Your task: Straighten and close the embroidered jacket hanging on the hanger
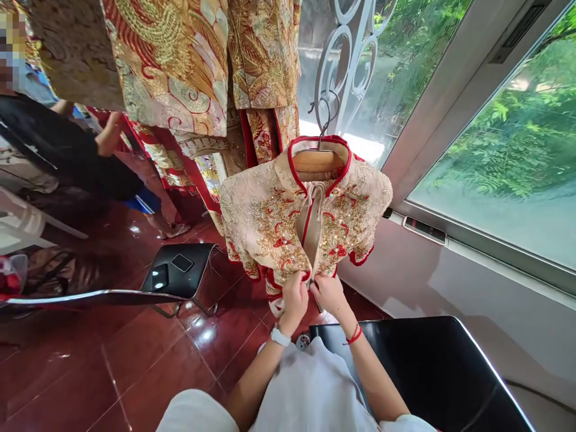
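A cream jacket [270, 222] with gold and red embroidery and red trim hangs on a wooden hanger [318, 159] in front of me. Its front opening runs down the middle. My left hand [293, 300] is closed on the left edge of the opening at the hem. My right hand [329, 294] pinches the right edge at the same height, almost touching the left. A white watch sits on my left wrist and a red string on my right.
More embroidered red and gold garments [180, 66] hang behind. A black chair [177, 273] with a phone on it stands left on the red tiled floor. Another black seat [432, 366] is at the lower right, below a window. A person in black [67, 150] bends at the left.
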Available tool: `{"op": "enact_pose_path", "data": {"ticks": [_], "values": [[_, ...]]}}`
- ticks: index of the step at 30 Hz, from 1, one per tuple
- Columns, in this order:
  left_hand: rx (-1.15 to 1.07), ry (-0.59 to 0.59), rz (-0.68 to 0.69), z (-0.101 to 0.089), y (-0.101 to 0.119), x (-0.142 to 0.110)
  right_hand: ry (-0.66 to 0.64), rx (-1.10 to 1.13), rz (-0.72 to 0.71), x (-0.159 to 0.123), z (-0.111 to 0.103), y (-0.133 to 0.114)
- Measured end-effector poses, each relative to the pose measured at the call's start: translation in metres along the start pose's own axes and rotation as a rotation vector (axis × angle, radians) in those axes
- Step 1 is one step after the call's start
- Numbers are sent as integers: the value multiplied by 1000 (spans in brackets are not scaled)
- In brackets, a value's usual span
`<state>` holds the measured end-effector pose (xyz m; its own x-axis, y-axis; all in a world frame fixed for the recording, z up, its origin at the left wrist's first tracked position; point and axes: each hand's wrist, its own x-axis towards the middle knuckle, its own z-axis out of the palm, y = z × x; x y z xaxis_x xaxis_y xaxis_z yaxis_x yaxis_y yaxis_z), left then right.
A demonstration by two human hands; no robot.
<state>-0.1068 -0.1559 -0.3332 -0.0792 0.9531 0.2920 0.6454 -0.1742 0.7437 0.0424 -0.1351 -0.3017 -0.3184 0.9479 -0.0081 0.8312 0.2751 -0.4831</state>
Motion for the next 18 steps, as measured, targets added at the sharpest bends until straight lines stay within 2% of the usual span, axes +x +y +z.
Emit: {"op": "enact_pose_path", "data": {"ticks": [2, 4, 8, 14, 16, 18], "values": [[29, -63, 13, 13, 4, -1, -46, -12, 26, 0, 1, -4], [93, -103, -30, 19, -3, 5, -82, -41, 82, 4, 0, -2], [168, -123, -58, 20, -17, 19, -100, -70, 104, 21, -4, 4], [141, -193, -189, 25, -21, 9, -62, -71, 175, 32, -1, -1], [135, -179, -195, 18, -26, 11, -37, 8, 173, 30, 3, -1], [109, -172, -201, 10, -32, 14, 8, 216, 129, 31, 9, -3]]}}
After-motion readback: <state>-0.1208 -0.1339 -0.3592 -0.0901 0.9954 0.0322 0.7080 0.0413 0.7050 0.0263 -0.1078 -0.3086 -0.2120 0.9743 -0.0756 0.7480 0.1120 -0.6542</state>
